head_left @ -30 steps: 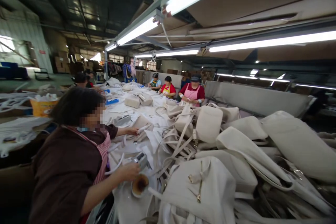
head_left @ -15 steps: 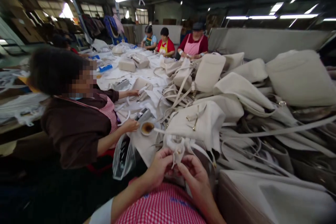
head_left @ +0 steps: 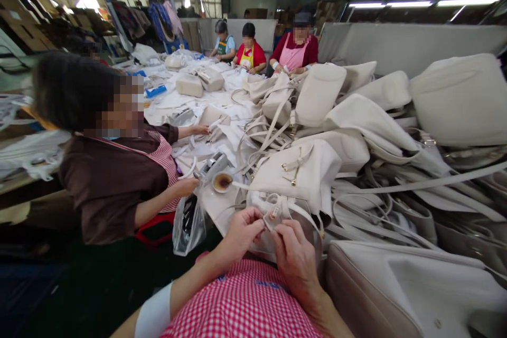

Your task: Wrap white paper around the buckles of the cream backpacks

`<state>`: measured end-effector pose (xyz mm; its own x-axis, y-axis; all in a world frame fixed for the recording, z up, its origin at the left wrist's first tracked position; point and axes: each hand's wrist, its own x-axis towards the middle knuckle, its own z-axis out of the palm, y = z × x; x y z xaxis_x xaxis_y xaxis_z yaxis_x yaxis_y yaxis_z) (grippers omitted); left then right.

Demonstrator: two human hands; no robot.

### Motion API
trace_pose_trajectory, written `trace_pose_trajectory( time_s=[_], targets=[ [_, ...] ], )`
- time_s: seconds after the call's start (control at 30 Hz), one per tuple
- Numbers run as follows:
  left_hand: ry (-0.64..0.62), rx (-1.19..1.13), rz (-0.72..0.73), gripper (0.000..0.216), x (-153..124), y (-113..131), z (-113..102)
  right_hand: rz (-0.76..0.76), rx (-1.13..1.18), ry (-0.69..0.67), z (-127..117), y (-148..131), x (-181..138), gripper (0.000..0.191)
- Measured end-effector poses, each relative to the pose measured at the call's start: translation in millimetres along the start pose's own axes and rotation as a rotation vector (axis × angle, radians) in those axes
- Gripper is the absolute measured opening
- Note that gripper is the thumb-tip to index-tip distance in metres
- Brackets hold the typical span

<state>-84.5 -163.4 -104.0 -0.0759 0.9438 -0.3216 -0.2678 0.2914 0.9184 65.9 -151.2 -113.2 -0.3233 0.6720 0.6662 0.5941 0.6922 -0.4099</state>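
Close to my apron, my left hand (head_left: 242, 235) and my right hand (head_left: 295, 251) are nearly fingertip to fingertip. Both pinch a cream strap (head_left: 271, 220) that carries a small gold-coloured fitting. The strap appears to belong to a cream bag whose lower part my hands cover. Just beyond lies a cream backpack (head_left: 285, 171) with a flap, a tied strap and gold hardware. A small dish of brown liquid (head_left: 222, 182) stands to the left of it, with a pale stick or strap reaching its rim.
To my left, a co-worker (head_left: 114, 179) in a striped apron handles pale pieces. Cream bags (head_left: 360, 116) are heaped on the right, with a large one (head_left: 412, 285) near my right arm. A clear plastic bag (head_left: 189, 227) hangs off the table edge. Several people sit across the table.
My fingers have shifted on the strap, so its gold fitting now shows between them. My view has tilted slightly down. The co-worker's near hand has moved a little left.
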Motion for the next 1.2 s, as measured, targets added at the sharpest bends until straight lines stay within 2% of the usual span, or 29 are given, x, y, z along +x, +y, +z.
trace_pose_trajectory(
  time_s=[0.07,0.13,0.23,0.3,0.37,0.47,0.57,0.67,0.73,0.83,0.9,0.97,1.07,1.13,1.2],
  targets=[
    [-0.012,0.081,0.042,0.010,0,2,-3,0.004,-0.080,0.047,0,6,0,0.024],
    [-0.015,0.220,0.157,0.010,-3,4,-6,0.009,-0.107,0.062,-1,9,0,0.023],
    [-0.024,0.436,0.352,0.011,-10,1,-8,0.001,-0.072,0.044,-2,8,1,0.020],
    [-0.025,0.499,0.393,0.014,-12,-3,-10,-0.030,-0.029,0.040,-3,4,3,0.016],
    [-0.013,0.498,0.380,0.016,-12,-8,-11,-0.107,0.051,0.016,-5,-2,5,0.012],
    [-0.009,0.358,0.256,0.014,-8,-13,-12,-0.190,0.227,-0.081,-6,-7,7,0.015],
    [-0.038,0.182,0.121,0.015,-6,-11,-14,-0.139,0.311,-0.145,-6,-7,6,0.016],
    [-0.099,0.144,0.100,0.011,-9,-5,-15,-0.130,0.268,-0.119,-6,-2,2,0.015],
    [-0.121,0.200,0.158,0.006,-12,-2,-14,-0.202,0.204,-0.088,-7,-1,0,0.016],
    [-0.041,0.421,0.361,0.013,-16,2,-10,-0.330,0.133,-0.064,-11,-1,0,0.022],
    [0.020,0.566,0.490,0.016,-17,5,-6,-0.355,0.139,-0.058,-13,-2,-1,0.024],
    [0.046,0.619,0.544,0.016,-18,7,-4,-0.331,0.184,-0.049,-13,-1,-4,0.024],
    [0.018,0.501,0.454,0.011,-17,6,-2,-0.232,0.288,-0.026,-10,0,-9,0.027],
    [-0.038,0.311,0.311,0.010,-16,1,-1,-0.149,0.371,-0.019,-10,-1,-11,0.028],
    [-0.078,0.107,0.142,0.017,-14,-6,0,-0.059,0.455,-0.038,-12,-4,-9,0.026]
  ],
)
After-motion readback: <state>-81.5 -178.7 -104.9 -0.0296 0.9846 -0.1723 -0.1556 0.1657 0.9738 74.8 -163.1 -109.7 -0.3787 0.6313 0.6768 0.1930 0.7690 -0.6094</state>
